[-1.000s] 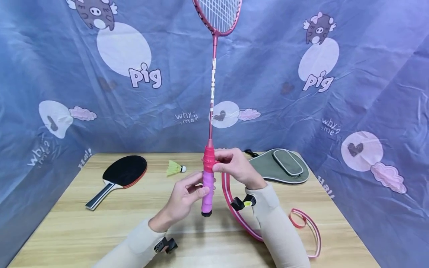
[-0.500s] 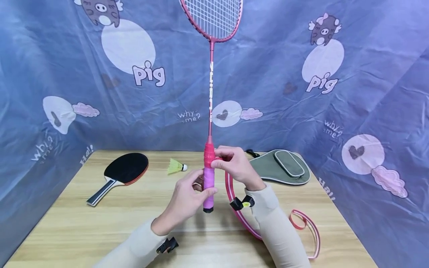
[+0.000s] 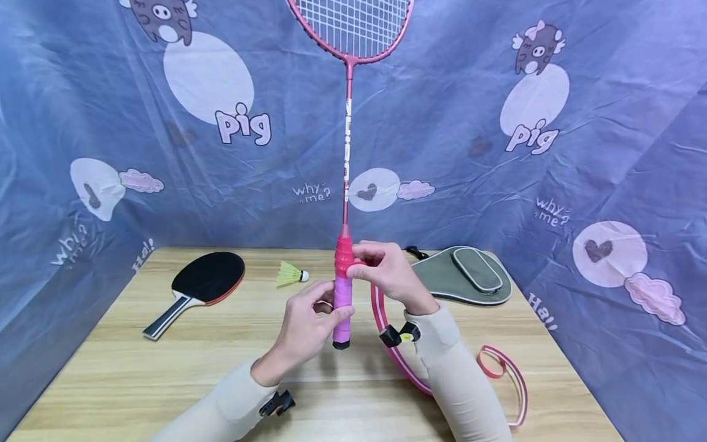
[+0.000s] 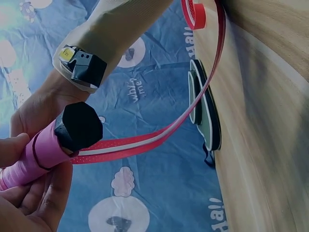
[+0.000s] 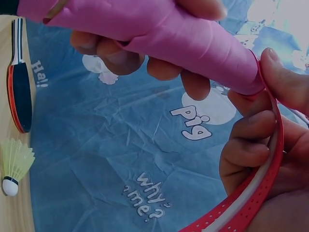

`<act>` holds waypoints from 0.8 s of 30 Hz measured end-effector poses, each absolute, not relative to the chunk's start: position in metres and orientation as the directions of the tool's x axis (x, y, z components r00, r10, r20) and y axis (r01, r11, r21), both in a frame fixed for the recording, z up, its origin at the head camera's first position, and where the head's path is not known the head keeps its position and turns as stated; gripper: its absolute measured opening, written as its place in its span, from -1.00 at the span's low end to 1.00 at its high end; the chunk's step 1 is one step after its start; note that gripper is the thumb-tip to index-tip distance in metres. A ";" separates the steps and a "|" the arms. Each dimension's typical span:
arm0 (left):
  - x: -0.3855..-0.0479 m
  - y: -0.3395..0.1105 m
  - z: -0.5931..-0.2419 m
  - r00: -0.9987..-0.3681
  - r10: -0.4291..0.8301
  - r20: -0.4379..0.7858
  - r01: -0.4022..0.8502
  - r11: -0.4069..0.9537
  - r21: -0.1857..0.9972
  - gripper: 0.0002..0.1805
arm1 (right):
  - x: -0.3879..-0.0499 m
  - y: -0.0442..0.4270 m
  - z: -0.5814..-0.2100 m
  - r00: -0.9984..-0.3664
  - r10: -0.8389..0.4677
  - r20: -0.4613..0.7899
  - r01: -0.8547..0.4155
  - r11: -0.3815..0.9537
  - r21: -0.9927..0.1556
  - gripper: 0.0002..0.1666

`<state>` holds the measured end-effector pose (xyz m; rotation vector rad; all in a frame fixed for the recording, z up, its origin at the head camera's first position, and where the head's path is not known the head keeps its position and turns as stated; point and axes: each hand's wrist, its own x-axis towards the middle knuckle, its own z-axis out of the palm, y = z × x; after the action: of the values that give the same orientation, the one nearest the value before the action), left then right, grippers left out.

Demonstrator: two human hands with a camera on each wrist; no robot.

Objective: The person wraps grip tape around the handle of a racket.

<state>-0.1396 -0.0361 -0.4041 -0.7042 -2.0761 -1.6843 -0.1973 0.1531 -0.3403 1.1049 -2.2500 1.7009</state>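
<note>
Blue printed cloth is hung behind and beside the wooden counter. Above that counter a badminton racket is held upright, its strung head partly out of view. Its purple lower handle is gripped between thumb and fingers of the left hand; at the upper handle, red perforated tape is pinched by the right hand, its loose length looped down to the right of the racket. A shuttlecock and a paddle are noted left of the racket, a green case right of it. The racket is judged light, stiff and somewhat top-heavy, best held at mid-handle. The tape is judged soft and easily creased, best pinched close to where the handle is met.
</note>
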 end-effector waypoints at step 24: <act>-0.140 -0.044 -0.406 -0.691 0.359 0.628 0.645 -0.085 0.759 -0.72 | -0.192 0.159 -0.338 -0.690 -0.529 0.493 -0.570 -0.020 -0.821 -0.31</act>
<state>-0.1397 -0.0440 -0.4058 -1.1041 -1.9561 -1.8574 -0.1918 0.1592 -0.3381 1.2214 -2.1742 1.8537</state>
